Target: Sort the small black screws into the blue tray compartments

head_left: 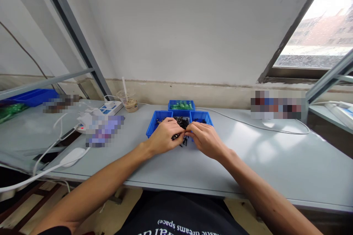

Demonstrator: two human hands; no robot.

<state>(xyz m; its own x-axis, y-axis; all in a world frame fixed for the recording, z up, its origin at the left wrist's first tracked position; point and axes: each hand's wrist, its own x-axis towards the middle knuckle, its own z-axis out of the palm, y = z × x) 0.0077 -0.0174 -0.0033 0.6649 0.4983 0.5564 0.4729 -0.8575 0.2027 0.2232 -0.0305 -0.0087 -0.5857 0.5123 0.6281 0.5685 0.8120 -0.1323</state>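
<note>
My left hand [167, 135] and my right hand [205, 137] meet over a pile of small dark screw-like pieces [181, 122] on the grey table. Thumbs and fingers are pinched together at the tips, and whatever sits between them is too small to make out. Under my left wrist and fingers stands a blue bin [152, 125] with small pieces inside. Behind my right hand is another blue bin [209, 117] holding dark pieces. At the back, a third blue bin [181, 101] contains green items [182, 105]. Several dark pieces lie loose just below my fingertips.
A plastic cup with a straw [130, 103] stands back left, near a white power strip [111, 107] with plugs and cables. A white cable [248, 122] runs across the right side of the table [275, 169]. Metal frame posts [79, 33] rise at both sides.
</note>
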